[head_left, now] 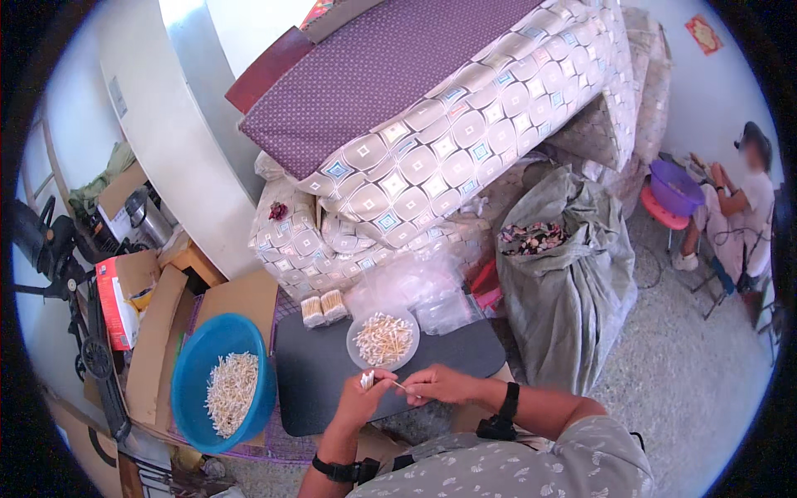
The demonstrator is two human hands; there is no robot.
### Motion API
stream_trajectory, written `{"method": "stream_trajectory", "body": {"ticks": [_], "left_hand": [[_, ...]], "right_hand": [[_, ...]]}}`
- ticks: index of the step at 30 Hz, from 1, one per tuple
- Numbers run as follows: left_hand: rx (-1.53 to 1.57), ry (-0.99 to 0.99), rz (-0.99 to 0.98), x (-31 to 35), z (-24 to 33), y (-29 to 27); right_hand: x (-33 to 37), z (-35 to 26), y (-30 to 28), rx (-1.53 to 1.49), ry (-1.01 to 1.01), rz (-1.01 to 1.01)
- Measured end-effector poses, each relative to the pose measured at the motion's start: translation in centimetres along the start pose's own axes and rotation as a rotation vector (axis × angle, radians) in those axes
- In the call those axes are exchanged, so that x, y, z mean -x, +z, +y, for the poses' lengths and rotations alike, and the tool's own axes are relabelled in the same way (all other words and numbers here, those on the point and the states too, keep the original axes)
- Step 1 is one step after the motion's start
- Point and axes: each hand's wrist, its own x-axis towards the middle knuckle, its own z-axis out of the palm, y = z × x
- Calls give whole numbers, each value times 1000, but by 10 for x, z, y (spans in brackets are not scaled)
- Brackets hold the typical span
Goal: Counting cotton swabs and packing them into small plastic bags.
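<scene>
My left hand point(362, 402) is closed round a small bunch of cotton swabs point(367, 380), their white tips sticking up past the fingers. Facing it, my right hand point(440, 386) pinches a single cotton swab point(399, 386) that spans the small gap between both hands. Just beyond them, a white round bowl point(354, 352) heaped with loose cotton swabs point(383, 339) stands on a dark board point(307, 390). Two packed bundles of swabs point(324, 308) sit behind the bowl on its left.
Clear plastic bags point(415, 286) lie at the board's back edge. On the left stands a blue basin point(184, 390) of swabs, near cardboard boxes point(158, 357). A large grey-green sack point(573, 299) slumps at right. Farther right, another person point(741, 195) sits by a purple basin point(675, 189).
</scene>
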Motion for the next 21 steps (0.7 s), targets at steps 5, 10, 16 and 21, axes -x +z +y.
{"method": "stream_trajectory", "body": {"ticks": [5,10,16,21], "left_hand": [[-52,6,1,4,-17,3],[9,29,35,14,-19,13],[-10,31,64,17,-17,13],[-94,65,31,13,-24,12]], "right_hand": [[5,11,3,-52,57,91],[7,7,8,211,-29,237],[12,18,11,201,4,306],[11,13,13,189,16,342]]}}
